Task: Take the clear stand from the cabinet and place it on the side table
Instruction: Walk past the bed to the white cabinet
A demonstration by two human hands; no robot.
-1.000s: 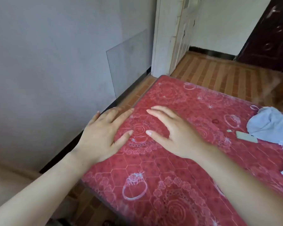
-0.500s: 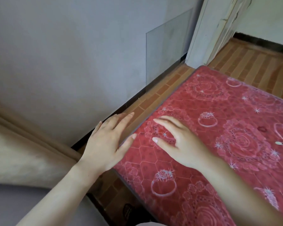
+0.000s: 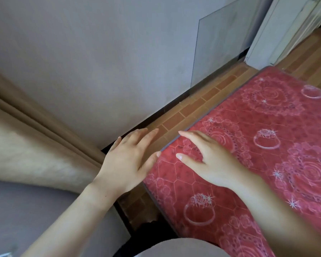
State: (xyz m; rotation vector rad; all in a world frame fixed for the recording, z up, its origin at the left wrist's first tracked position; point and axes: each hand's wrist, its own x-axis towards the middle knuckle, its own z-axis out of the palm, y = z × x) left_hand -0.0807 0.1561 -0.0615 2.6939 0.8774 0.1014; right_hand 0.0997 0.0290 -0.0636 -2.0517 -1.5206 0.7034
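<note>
No cabinet and no clear stand show in the head view. My left hand (image 3: 128, 160) hovers with fingers spread over the gap between the wall and a table with a red patterned cover (image 3: 267, 145). My right hand (image 3: 208, 160) is also spread, palm down over the table's near left corner. Neither hand holds anything. A clear glass pane (image 3: 220, 47) leans upright against the grey wall at the upper right, its lower edge on the brick-pattern floor.
A beige curtain (image 3: 26, 141) hangs at the left beside a grey surface (image 3: 26, 210). A white door frame (image 3: 278, 30) stands at the upper right. Brick-pattern floor (image 3: 193, 106) runs between wall and table. A dark gap lies below the table's corner.
The view has swung left and down: the curtain and grey surface have come into sight, the blue cloth and the door have left it. Both hands stay spread, now at the table's left corner.
</note>
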